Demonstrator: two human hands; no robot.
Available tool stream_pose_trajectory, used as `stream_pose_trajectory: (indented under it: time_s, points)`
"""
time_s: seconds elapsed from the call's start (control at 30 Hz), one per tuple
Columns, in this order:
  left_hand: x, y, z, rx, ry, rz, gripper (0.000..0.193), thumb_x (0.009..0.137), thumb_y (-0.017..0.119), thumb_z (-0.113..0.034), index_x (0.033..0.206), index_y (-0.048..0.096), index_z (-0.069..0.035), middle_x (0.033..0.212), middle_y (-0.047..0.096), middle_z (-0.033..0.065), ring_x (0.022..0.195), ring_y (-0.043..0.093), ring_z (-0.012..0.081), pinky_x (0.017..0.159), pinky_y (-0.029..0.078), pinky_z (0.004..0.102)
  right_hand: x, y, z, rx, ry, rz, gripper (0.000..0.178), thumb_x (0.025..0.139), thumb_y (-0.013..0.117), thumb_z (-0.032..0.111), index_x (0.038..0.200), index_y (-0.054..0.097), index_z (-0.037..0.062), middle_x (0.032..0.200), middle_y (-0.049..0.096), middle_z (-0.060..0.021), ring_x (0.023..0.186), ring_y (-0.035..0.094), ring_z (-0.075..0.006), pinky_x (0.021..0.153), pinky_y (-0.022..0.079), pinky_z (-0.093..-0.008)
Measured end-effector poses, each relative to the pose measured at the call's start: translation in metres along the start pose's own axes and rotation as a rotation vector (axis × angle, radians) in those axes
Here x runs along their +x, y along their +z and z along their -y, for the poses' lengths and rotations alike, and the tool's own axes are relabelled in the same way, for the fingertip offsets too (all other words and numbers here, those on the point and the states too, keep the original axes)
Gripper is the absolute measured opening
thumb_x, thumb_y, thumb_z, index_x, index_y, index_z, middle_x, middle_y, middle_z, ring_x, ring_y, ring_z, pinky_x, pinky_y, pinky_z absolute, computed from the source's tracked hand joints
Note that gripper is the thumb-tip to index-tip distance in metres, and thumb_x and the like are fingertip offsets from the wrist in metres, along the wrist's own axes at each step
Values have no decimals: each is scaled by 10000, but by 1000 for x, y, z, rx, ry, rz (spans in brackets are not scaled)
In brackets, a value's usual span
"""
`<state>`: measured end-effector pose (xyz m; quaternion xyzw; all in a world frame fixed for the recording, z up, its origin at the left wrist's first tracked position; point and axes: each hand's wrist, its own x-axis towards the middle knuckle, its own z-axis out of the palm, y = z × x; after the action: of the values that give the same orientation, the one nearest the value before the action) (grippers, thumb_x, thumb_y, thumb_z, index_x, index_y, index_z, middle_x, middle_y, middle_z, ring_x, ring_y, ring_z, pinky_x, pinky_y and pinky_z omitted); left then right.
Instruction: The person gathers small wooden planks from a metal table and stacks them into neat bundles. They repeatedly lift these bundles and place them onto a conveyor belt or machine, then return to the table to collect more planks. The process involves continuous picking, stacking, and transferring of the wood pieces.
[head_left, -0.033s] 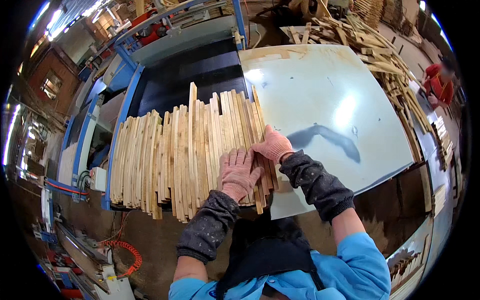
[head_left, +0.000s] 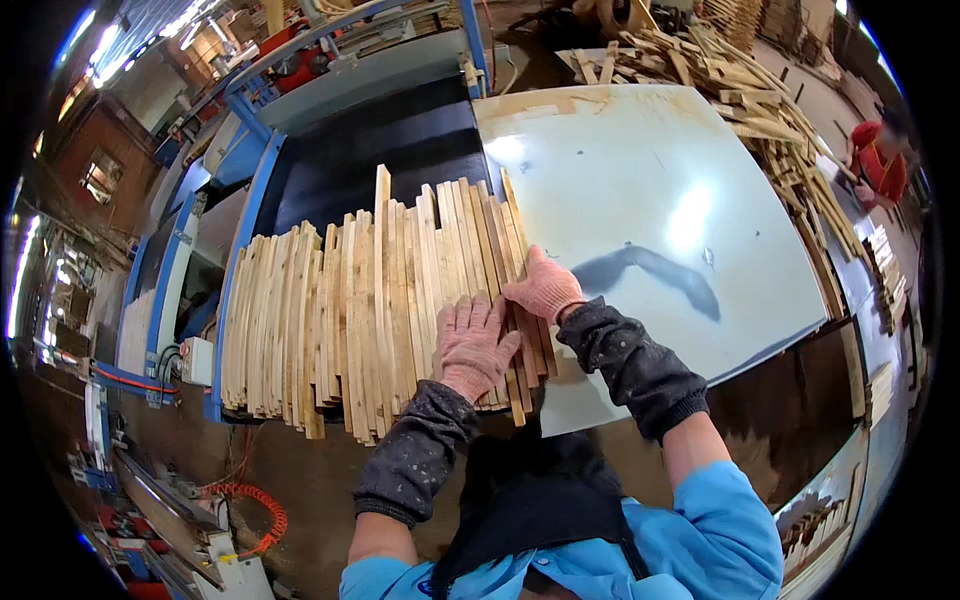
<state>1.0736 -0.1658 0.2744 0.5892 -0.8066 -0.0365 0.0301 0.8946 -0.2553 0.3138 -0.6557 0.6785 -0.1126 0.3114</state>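
Observation:
A row of narrow wooden strips (head_left: 345, 320) lies side by side, with uneven ends, on a black belt (head_left: 385, 145). One strip near the middle sticks out past the others at the far end. My left hand (head_left: 472, 345), in a pink glove, lies flat with spread fingers on top of the strips toward the right. At the row's right edge, my right hand (head_left: 547, 287), also gloved in pink, has its fingers bent over the outermost strips with the thumb raised along the side. Its fingertips are partly hidden.
A pale metal tabletop (head_left: 650, 190) adjoins the belt on the right. Blue frame rails (head_left: 245, 260) border the belt's left. Loose wood (head_left: 760, 110) is heaped beyond the tabletop. A person in red (head_left: 878, 165) is at the far right. An orange coiled hose (head_left: 270, 515) hangs lower left.
My hands and the strips keep their places. At the far right, the person in red has shifted slightly.

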Motion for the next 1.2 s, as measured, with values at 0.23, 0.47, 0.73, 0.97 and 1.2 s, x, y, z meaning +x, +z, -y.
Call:
stream_pose_trajectory:
  time_s: [0.23,0.47,0.73,0.97,1.2]
  points:
    - [-4,0,-3,43,-3,54,813,1044,550,-607,1684,411,-125,1766,334,183,1633,267,400,1338,106,573,-21,-42,-30,-57,37,-149,1040,885,679,378,1730,187,24,1261,747,-251,1188,724,-432,1012,577,-474]
    - [-5,4,-6,-39,41,-2,841,1036,550,-622,1678,412,-96,1754,347,213,1632,274,416,1340,123,570,-34,-58,-84,-234,87,-86,983,897,672,388,1721,254,53,1285,719,-263,1191,719,-427,1007,576,-489]
    - [-61,-49,72,-584,-60,-504,685,979,754,-452,1505,614,-34,1564,589,242,1470,541,375,1233,412,473,-45,-28,-76,5,-336,-401,841,922,774,272,1655,437,36,1500,627,-237,1352,617,-368,1130,507,-443]
    - [-260,-69,361,-783,-940,-1141,270,1058,664,-205,1211,732,6,1137,729,128,1093,691,251,992,546,384,-25,66,-40,184,-45,-103,720,998,723,381,1574,526,-3,1146,783,-215,1086,750,-330,968,566,-417]
    - [-385,-38,633,-335,-989,-596,421,925,584,-69,1318,728,-25,1348,697,262,1293,637,439,1091,515,427,-15,112,-15,114,60,-326,522,1040,652,485,1128,720,-25,1033,722,-316,1053,689,-492,880,522,-527]
